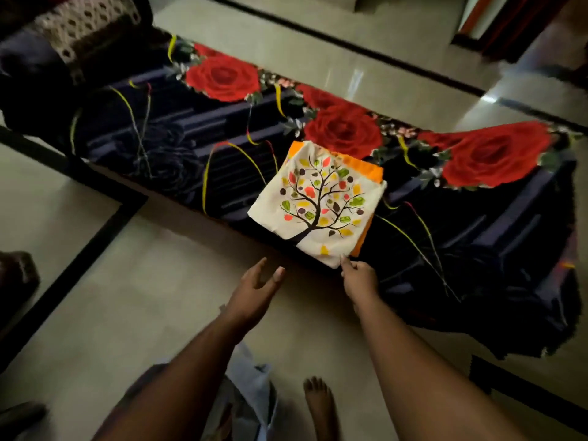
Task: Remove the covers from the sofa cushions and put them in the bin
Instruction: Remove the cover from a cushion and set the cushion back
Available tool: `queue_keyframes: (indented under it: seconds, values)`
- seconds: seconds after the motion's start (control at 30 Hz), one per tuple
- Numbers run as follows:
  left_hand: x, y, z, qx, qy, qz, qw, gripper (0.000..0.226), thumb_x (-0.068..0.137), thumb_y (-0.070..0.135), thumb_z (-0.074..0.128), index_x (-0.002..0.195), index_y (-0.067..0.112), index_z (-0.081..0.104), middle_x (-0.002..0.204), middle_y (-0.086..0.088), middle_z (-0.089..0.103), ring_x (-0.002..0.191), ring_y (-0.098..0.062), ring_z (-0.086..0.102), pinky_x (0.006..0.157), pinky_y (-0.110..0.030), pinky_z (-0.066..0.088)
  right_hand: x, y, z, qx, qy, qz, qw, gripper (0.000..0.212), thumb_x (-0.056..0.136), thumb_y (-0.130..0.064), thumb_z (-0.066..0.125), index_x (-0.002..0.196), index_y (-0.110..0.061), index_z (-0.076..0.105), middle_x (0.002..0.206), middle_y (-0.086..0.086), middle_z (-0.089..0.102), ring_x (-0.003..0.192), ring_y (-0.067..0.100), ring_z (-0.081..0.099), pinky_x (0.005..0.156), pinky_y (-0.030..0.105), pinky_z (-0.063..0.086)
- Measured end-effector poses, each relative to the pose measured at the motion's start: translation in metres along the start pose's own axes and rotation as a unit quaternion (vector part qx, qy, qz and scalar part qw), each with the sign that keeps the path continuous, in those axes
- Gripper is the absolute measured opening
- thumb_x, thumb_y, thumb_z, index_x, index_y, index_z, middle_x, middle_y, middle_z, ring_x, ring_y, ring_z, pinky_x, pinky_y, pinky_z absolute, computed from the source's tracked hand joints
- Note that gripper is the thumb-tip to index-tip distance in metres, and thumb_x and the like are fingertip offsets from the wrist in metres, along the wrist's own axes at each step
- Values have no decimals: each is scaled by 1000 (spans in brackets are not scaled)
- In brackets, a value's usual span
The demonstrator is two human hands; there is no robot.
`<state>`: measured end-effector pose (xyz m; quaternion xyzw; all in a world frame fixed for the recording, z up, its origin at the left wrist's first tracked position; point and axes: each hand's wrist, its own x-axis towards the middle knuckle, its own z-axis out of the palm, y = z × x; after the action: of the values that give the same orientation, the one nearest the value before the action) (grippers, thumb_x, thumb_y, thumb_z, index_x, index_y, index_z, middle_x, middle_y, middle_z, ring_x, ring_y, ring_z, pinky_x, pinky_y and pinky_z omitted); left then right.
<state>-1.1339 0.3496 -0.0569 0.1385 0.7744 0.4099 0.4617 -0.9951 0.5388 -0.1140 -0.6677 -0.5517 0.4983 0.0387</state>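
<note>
A bare foot [318, 399] and a fold of pale cloth [254, 393] lie nearest, on the tiled floor [143, 297] at the bottom of the view. From there two forearms reach away toward the sofa.

The right hand [358, 276] has its grip pinched on the near corner of the cushion cover [321, 202], a cream fabric printed with a dark tree and coloured leaves. The left hand [257, 281] hovers just left of that corner with its fingers spread and relaxed, holding nothing and touching nothing.

The cover sits on the near edge of the sofa seat, over the dark throw [197, 144] with its large red roses. Orange cushion fabric [366, 167] shows along its far and right edges, so the cover seems only partly free. No bin is in view.

To do this step well, the free hand should probably pin or grasp the orange cushion while the right pulls the cover steadily toward the near side. Pulling along the opening, not across it, should avoid bunching. A one-handed tug would likely drag the whole cushion off the seat.
</note>
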Motion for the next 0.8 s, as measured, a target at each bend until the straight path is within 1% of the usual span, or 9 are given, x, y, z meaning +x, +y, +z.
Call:
queue_keyframes:
  seconds: [0.1, 0.23, 0.37, 0.47, 0.5, 0.57, 0.63, 0.73, 0.8]
  values:
    - [57, -9, 42, 0, 9, -25, 1000, 83, 84, 72, 54, 154, 34, 32, 153, -6, 43, 130, -18, 51, 98, -30, 44, 99, 8, 23, -14, 3, 64, 998, 58, 91, -56, 62, 120, -6, 63, 114, 14, 67, 101, 35, 64, 89, 45, 56]
    - [101, -19, 82, 19, 5, -50, 999, 76, 90, 62, 53, 156, 31, 31, 153, -7, 42, 132, -18, 49, 91, -26, 39, 169, 33, 53, -1, -17, 143, 990, 85, 81, -62, 71, 144, -13, 42, 138, 16, 54, 120, 40, 57, 95, 55, 54]
    - [123, -31, 102, 18, -7, -64, 998, 93, 76, 82, 51, 154, 37, 29, 152, -7, 45, 132, -16, 48, 99, -33, 46, 219, 61, 77, 15, -50, 178, 983, 102, 73, -64, 77, 148, -9, 34, 144, 20, 48, 126, 44, 53, 97, 56, 53]
    - [130, -32, 107, 32, -6, -65, 997, 91, 77, 77, 50, 155, 35, 28, 154, -6, 42, 133, -17, 47, 99, -33, 46, 271, 94, 95, 38, -84, 198, 976, 121, 43, -72, 76, 142, -12, 40, 139, 16, 56, 120, 43, 58, 94, 52, 54]
    - [131, -31, 109, 36, -3, -59, 998, 90, 77, 75, 50, 155, 34, 29, 154, -7, 42, 133, -17, 47, 98, -32, 45, 275, 92, 94, 59, -97, 192, 975, 114, 48, -68, 77, 142, -13, 43, 137, 15, 58, 119, 41, 60, 92, 49, 55]
    - [132, -31, 109, 43, 8, -47, 998, 89, 79, 73, 50, 155, 32, 31, 154, -6, 41, 133, -16, 48, 98, -31, 45, 250, 65, 81, 110, -107, 173, 973, 79, 79, -44, 75, 143, -9, 45, 139, 17, 57, 122, 40, 59, 92, 47, 55]
    - [130, -33, 108, 40, 22, -40, 998, 87, 80, 71, 49, 155, 29, 33, 155, -5, 39, 133, -17, 47, 101, -34, 47, 228, 43, 72, 135, -89, 186, 969, 60, 95, -29, 67, 144, -3, 43, 140, 17, 53, 127, 37, 55, 100, 44, 50]
    - [119, -35, 105, 67, 44, -34, 996, 85, 82, 68, 53, 154, 28, 33, 156, -6, 37, 134, -17, 47, 107, -38, 46, 196, 23, 61, 174, -44, 66, 981, 35, 94, -20, 66, 127, -13, 59, 129, 13, 64, 111, 29, 64, 86, 37, 53]
    - [110, -31, 101, 142, 61, -12, 988, 89, 85, 63, 62, 157, 27, 25, 162, -4, 29, 144, -17, 36, 115, -37, 37, 163, 10, 52, 211, -70, -25, 975, 18, 91, -15, 68, 108, -20, 66, 114, 6, 72, 103, 25, 70, 85, 38, 58]
